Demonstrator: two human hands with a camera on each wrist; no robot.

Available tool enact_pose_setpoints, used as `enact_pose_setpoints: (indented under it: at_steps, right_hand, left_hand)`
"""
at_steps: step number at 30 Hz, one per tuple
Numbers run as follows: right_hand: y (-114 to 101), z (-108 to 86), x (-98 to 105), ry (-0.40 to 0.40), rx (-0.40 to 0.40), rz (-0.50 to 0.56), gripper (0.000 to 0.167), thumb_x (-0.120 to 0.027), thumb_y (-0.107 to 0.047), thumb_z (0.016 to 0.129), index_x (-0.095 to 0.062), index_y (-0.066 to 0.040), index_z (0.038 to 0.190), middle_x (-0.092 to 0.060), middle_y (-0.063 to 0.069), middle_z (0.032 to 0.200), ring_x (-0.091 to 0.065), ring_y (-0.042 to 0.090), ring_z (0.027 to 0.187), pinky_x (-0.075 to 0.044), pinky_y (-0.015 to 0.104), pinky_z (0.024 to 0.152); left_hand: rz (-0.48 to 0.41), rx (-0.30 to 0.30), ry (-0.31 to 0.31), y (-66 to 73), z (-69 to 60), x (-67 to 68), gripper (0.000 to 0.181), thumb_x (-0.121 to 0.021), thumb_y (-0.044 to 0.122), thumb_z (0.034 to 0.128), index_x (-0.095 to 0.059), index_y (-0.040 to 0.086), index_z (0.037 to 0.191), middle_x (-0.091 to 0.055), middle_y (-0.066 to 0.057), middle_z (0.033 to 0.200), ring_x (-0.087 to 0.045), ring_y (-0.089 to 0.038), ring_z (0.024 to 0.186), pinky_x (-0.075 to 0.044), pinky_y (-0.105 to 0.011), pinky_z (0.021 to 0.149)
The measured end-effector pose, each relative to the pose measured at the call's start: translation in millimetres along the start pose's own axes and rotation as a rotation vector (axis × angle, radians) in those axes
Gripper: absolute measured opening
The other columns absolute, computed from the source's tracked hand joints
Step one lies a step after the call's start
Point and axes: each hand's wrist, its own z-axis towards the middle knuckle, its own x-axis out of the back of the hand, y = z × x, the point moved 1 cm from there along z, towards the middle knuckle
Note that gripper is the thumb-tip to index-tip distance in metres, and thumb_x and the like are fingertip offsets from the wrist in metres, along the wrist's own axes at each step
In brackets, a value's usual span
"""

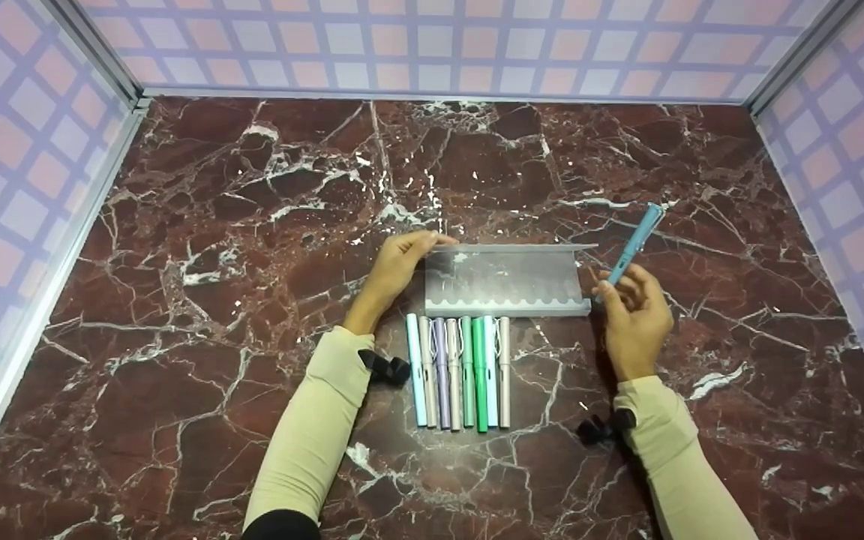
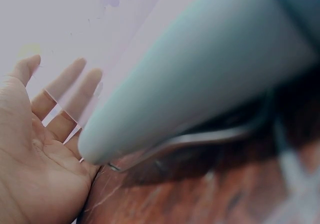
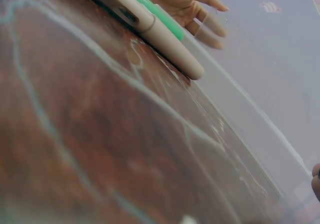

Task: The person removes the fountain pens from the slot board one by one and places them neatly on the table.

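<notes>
A blue capped pen point(image 1: 636, 244) slants up from my right hand point(image 1: 636, 322), which pinches its lower end between thumb and fingers, just right of a clear plastic pen case point(image 1: 507, 307). The case has a scalloped front strip, and its transparent lid point(image 1: 503, 259) is raised. My left hand point(image 1: 394, 274) touches the lid's far left corner. Its fingers point(image 2: 80, 91) lie fairly straight behind the clear plastic, with the thumb apart from them. Below the case, several capped pens in light blue, beige, purple and green, among them a green pen point(image 1: 481, 382), lie side by side.
The work surface is a dark red marbled tabletop point(image 1: 199, 390). Checked panels, such as the back panel point(image 1: 432, 52), enclose it at the back and both sides. A black wrist camera point(image 1: 385, 367) sits close to the left end of the pen row.
</notes>
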Motion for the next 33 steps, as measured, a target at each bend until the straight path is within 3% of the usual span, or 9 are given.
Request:
enact_pose_setpoints:
  at_steps: [6, 12, 15, 23, 28, 33]
  right_hand:
    - [-1, -0.3, 8, 0.008, 0.003, -0.008, 0.033, -0.07, 0.012, 0.085, -0.063, 0.009, 0.117, -0.07, 0.031, 0.1, -0.071, 0.02, 0.076, -0.059, 0.025, 0.075]
    - [0, -1.0, 16, 0.015, 0.016, 0.002, 0.032, -0.07, 0.013, 0.085, -0.062, 0.011, 0.116, -0.069, 0.033, 0.098, -0.071, 0.016, 0.072, -0.058, 0.024, 0.072]
    - [0, -1.8, 18, 0.024, 0.008, -0.017, 0.031, -0.07, 0.013, 0.085, -0.064, 0.009, 0.115, -0.067, 0.037, 0.1, -0.071, 0.015, 0.072, -0.059, 0.024, 0.072]
    - [-1, -6.8, 23, 0.003, -0.008, -0.05, 0.032, -0.07, 0.011, 0.086, -0.061, 0.012, 0.117, -0.071, 0.028, 0.099, -0.071, 0.015, 0.073, -0.059, 0.023, 0.072]
    - [0, -10.4, 23, -0.015, 0.009, 0.033, 0.03, -0.067, 0.017, 0.085, -0.059, 0.019, 0.114, -0.07, 0.03, 0.095, -0.07, 0.019, 0.072, -0.059, 0.024, 0.07]
    - [-3, -14.9, 23, -0.016, -0.016, 0.057, 0.031, -0.068, 0.017, 0.083, -0.061, 0.014, 0.113, -0.073, 0.022, 0.094, -0.071, 0.019, 0.074, -0.059, 0.023, 0.071]
  left_hand:
    - [0.009, -0.033, 0.002, -1.2, 0.6, -0.2, 0.028, -0.05, 0.013, 0.1035, -0.073, -0.004, 0.107, -0.075, -0.012, 0.11, -0.063, -0.037, 0.112, -0.045, -0.034, 0.098]
    - [0.014, -0.022, -0.003, -1.1, 0.8, -0.3, 0.028, -0.051, 0.014, 0.1033, -0.073, -0.002, 0.106, -0.075, -0.012, 0.11, -0.064, -0.032, 0.111, -0.044, -0.038, 0.102]
    - [0.006, -0.01, -0.005, -0.3, 0.7, -0.1, 0.028, -0.051, 0.014, 0.1035, -0.074, -0.001, 0.106, -0.075, -0.011, 0.109, -0.063, -0.037, 0.112, -0.044, -0.039, 0.102]
    - [0.006, 0.005, 0.004, 0.5, 1.0, -1.6, 0.028, -0.051, 0.014, 0.1041, -0.073, -0.003, 0.108, -0.074, -0.014, 0.113, -0.063, -0.034, 0.115, -0.044, -0.044, 0.105]
    - [0.016, -0.005, 0.007, 0.5, 0.6, -0.8, 0.028, -0.051, 0.015, 0.104, -0.073, -0.002, 0.107, -0.074, -0.014, 0.112, -0.064, -0.032, 0.113, -0.046, -0.045, 0.103]
    - [0.039, -0.009, 0.003, -0.8, 0.5, 0.8, 0.029, -0.051, 0.017, 0.1041, -0.074, 0.0, 0.108, -0.074, -0.012, 0.113, -0.064, -0.024, 0.113, -0.045, -0.041, 0.103]
